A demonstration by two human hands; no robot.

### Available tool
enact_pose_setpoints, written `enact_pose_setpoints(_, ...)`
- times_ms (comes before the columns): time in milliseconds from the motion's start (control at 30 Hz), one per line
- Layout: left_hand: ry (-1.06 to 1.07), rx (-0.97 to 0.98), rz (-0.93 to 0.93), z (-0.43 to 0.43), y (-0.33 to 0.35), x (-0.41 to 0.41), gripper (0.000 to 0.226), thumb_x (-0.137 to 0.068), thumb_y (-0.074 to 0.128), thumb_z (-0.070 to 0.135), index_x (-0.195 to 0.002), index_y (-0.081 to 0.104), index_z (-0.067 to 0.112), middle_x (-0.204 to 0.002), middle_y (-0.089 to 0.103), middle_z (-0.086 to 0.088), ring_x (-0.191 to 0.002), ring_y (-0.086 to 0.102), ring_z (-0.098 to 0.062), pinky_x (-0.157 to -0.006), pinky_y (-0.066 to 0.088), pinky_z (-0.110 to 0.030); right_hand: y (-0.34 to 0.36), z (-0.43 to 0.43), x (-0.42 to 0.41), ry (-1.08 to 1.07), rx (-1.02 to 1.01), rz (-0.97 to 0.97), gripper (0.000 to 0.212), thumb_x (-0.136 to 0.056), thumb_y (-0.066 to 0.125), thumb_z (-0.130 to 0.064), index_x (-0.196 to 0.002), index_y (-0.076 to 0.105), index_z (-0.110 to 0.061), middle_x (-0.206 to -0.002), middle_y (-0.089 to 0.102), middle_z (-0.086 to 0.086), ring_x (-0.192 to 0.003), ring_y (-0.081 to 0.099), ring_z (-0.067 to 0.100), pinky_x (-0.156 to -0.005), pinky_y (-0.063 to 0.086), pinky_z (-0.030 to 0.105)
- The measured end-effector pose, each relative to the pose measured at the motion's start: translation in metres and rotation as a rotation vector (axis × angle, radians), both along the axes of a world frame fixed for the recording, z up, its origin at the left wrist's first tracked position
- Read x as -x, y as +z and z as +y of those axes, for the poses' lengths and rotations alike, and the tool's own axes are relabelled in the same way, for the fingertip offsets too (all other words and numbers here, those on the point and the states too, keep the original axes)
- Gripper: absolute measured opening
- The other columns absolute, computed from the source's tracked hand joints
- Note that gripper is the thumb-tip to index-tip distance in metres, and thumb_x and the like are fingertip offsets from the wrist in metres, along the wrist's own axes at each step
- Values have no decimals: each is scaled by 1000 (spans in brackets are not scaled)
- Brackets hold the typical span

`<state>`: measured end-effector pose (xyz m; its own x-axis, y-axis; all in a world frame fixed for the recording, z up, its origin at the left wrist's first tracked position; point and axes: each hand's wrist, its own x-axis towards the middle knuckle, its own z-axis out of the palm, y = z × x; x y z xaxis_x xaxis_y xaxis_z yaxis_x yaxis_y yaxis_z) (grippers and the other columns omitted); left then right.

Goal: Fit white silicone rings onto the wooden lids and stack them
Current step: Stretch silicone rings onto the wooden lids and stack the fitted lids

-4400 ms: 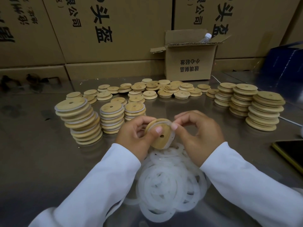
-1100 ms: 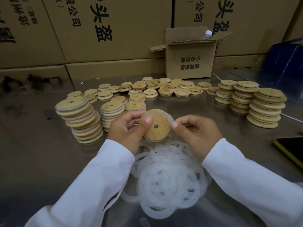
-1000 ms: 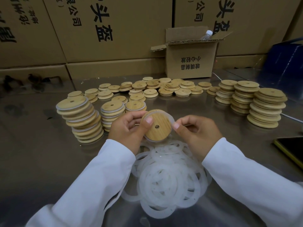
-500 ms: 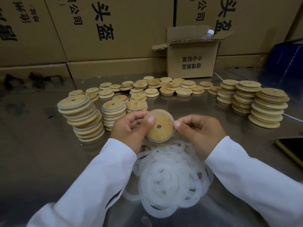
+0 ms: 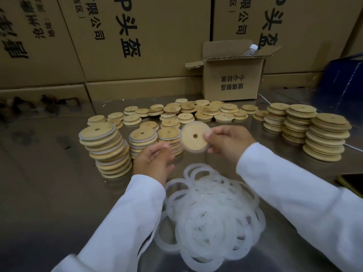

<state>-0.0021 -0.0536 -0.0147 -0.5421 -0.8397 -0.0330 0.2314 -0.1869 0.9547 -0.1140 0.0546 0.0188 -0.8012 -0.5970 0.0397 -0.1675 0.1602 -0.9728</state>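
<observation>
A round wooden lid with a centre hole and a white silicone ring round its rim is held up by my right hand, which pinches its right edge. My left hand hangs just below and to the left, fingers loosely curled, holding nothing. A heap of white silicone rings lies on the steel table in front of me. Three stacks of ringed lids stand at the left, the nearest one right behind the held lid.
Loose bare lids are spread across the back of the steel table. Tall stacks of bare lids stand at the right. An open small carton with a bottle sits against a wall of large cartons. A dark flat object lies at the right edge.
My left hand has let go of the lid and dropped lower. My right hand alone now holds the ringed lid, raised slightly and shifted to the right.
</observation>
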Motion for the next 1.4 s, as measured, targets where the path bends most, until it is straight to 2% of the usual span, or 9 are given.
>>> enact_pose_setpoints(100,101,-109,-8,-15,5,-2,20,-90,50,2,-77,57,16,-79,60,-6,-73,59,-18,-68,50,-30,11,-41,24,-73,-21,-223,12,-84,65,-22,-92,64,-13,-67,65,2,-60,58,11,-73,54,29)
enact_pose_setpoints(267,95,-168,-1,-19,5,-3,20,-91,48,3,-76,55,15,-75,57,-7,-63,60,-19,-56,52,-29,5,-98,32,-74,-210,-294,37,-85,61,-35,-114,53,-12,-59,55,0,-46,48,10,-42,40,18)
enact_pose_setpoints(367,111,-178,23,-20,8,-2,21,-91,48,6,-75,57,14,-69,57,-5,-44,61,-10,-49,52,-23,-4,-112,36,-56,-245,-202,31,-83,62,-39,-96,52,-13,-77,56,6,-63,52,17,-59,47,23)
enact_pose_setpoints(500,101,-184,29,-18,10,-2,20,-92,49,9,-75,59,13,-66,57,-4,-49,59,-12,-46,51,-21,-8,-104,36,-76,-309,-106,46,-78,64,-48,-109,50,-17,-103,56,13,-83,48,26,-78,46,35)
enact_pose_setpoints(700,64,-171,25,-14,12,-4,21,-92,48,7,-74,58,11,-62,57,-5,-55,59,-17,-56,50,-29,17,-42,58,-158,-106,78,23,-87,58,-15,-106,62,-2,-65,53,-1,-53,48,8,-40,39,15)
enact_pose_setpoints(867,14,-93,-4,-5,10,-4,23,-91,47,4,-75,59,13,-44,60,4,-58,59,-17,-53,51,-28,29,45,89,-447,-197,367,6,-84,62,-19,-88,61,-24,-90,62,-1,-78,58,15,-68,47,25)
enact_pose_setpoints(1000,-33,-37,9,0,9,-4,25,-92,43,1,-76,58,12,-45,59,1,-44,59,-12,-43,49,-21,31,102,114,-688,-532,688,35,-82,65,-29,-115,55,-25,-120,52,7,-107,51,28,-88,46,42)
enact_pose_setpoints(1167,-45,54,-18,4,8,-3,27,-93,41,1,-75,58,10,-53,57,-7,-36,54,-8,-37,43,-17,11,140,140,-729,-739,453,61,-79,61,-50,-133,39,-31,-131,48,15,-118,45,39,-96,41,47)
enact_pose_setpoints(1400,-37,142,-31,10,6,-2,27,-92,41,0,-76,59,11,-62,54,-9,-39,48,-10,-35,36,-15,-6,143,141,-710,-544,414,53,-80,59,-55,-125,47,-29,-123,55,9,-107,53,35,-85,45,41)
